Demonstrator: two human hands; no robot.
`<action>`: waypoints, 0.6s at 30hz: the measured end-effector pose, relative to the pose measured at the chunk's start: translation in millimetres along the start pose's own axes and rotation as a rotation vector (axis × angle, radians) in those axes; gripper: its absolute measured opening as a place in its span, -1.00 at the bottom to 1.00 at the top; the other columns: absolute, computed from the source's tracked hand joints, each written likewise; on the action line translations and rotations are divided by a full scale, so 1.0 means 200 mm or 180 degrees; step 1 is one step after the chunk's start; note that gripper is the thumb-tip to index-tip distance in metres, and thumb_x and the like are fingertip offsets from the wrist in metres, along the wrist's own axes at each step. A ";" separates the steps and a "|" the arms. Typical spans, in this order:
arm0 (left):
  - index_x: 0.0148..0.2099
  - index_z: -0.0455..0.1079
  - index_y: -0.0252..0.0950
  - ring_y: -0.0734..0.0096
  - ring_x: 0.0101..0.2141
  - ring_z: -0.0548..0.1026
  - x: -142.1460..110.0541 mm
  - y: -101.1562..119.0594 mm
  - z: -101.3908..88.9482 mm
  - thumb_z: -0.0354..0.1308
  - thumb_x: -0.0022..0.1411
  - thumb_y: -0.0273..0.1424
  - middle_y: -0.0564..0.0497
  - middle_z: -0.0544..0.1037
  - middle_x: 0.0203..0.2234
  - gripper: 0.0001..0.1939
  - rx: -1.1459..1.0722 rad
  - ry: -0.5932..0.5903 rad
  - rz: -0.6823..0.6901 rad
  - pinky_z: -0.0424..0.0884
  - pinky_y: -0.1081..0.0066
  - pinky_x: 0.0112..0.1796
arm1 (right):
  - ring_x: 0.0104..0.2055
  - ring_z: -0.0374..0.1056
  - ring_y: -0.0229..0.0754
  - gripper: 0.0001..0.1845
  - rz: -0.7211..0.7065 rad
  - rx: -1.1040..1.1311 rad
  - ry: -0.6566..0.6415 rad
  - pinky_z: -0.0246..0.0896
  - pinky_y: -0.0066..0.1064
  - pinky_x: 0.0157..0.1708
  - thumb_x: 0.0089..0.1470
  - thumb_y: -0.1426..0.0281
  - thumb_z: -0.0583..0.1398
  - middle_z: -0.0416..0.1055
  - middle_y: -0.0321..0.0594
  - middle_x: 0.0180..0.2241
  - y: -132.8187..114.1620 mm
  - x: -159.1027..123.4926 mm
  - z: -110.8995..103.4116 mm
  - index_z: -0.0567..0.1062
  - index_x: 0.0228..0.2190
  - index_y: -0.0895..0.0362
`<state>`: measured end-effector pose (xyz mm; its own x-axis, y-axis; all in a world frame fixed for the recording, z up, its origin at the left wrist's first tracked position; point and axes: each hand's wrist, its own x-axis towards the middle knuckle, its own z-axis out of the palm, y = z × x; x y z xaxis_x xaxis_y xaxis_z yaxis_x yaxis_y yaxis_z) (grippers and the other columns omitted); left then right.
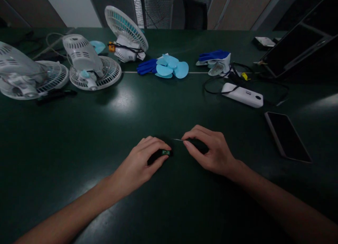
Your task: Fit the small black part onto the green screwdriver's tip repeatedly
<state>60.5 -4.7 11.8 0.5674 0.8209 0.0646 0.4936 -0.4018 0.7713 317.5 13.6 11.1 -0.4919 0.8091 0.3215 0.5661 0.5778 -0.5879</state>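
My left hand (144,159) rests low over the dark green table, its thumb and fingers closed on a small black piece with a green patch (166,152). The fingers cover most of that piece, so its kind does not show. To the right, my right hand (211,148) is closed around what looks like a small screwdriver (195,144), with a black handle and a thin metal shaft. The shaft points left toward the black piece. A short gap separates the two.
White fans (99,74) stand and lie at the back left. Farther back are light-blue fan blades (171,66) on blue gloves, and another pair of gloves (218,60). A white corded device (242,95) and a phone (287,136) lie right, near a black frame (301,43).
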 end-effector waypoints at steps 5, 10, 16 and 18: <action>0.00 0.38 -0.15 0.41 -0.10 0.42 0.00 0.00 0.00 0.13 0.38 -0.43 0.09 0.50 -0.13 -0.83 -0.0043 0.0001 -0.0099 0.32 0.33 -0.06 | -0.40 0.31 -0.33 -0.88 -0.0329 -0.0081 -0.0325 0.12 -0.41 -0.43 0.18 0.43 0.21 0.43 -0.31 -0.33 0.00 -0.02 0.01 0.52 -0.21 0.11; -0.03 0.39 -0.18 0.37 -0.09 0.40 0.00 0.00 0.01 0.20 0.32 -0.43 0.05 0.47 -0.13 -0.82 0.0103 0.0175 -0.0198 0.33 0.32 -0.09 | -0.45 0.25 -0.35 -0.90 -0.0396 -0.0153 -0.0350 0.05 -0.41 -0.47 0.14 0.45 0.22 0.39 -0.34 -0.39 0.01 -0.02 0.02 0.52 -0.26 0.12; -0.06 0.41 -0.15 0.37 -0.11 0.39 -0.01 -0.02 0.00 0.18 0.36 -0.37 0.06 0.47 -0.16 -0.89 0.0073 0.0173 -0.0202 0.32 0.32 -0.11 | -0.45 0.25 -0.33 -0.89 -0.0507 -0.0295 -0.0432 0.04 -0.39 -0.47 0.13 0.46 0.21 0.40 -0.32 -0.39 0.01 -0.02 0.03 0.52 -0.26 0.11; -0.07 0.42 -0.14 0.37 -0.12 0.39 -0.01 -0.02 0.01 0.19 0.36 -0.36 0.07 0.47 -0.16 -0.89 0.0039 0.0179 -0.0222 0.31 0.32 -0.12 | -0.44 0.26 -0.32 -0.88 -0.0529 -0.0342 -0.0387 0.06 -0.39 -0.47 0.14 0.46 0.21 0.41 -0.32 -0.39 0.01 -0.02 0.03 0.53 -0.26 0.11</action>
<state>58.4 -5.1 7.3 0.4937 0.8684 0.0467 0.5388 -0.3476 0.7674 315.3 10.8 4.5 -0.6568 0.6866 0.3117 0.5345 0.7155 -0.4498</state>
